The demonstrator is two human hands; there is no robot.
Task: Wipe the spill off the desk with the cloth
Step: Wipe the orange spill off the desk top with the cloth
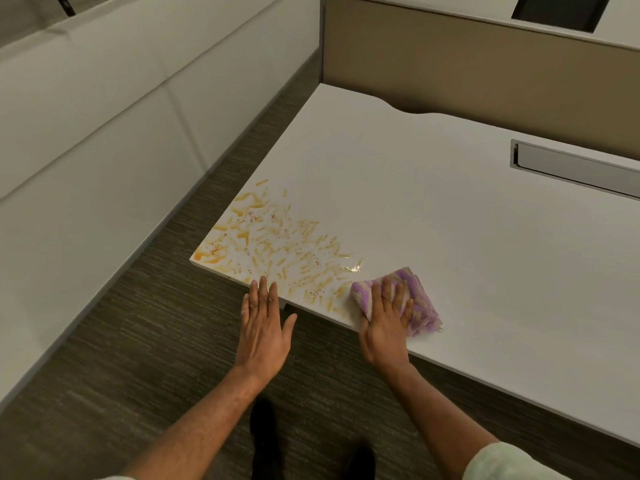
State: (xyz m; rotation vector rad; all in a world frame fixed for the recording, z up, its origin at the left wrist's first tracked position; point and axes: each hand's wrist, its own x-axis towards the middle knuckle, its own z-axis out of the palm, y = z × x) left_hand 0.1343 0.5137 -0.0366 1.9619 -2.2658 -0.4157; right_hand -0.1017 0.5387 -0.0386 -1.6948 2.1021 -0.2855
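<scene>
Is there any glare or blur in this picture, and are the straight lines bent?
Head view: one small bright glint on the wet spill beside the cloth; soft, even light and faint shadows; the desk edges bow slightly from the wide lens; right hand slightly soft.

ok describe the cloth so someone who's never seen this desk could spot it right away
Start at the white desk and follow its near edge to the corner smeared with the orange spill. Just right of the smears, the cloth lies flat under the right hand. It is the only soft, patterned thing there, crumpled in purple and cream.
</scene>
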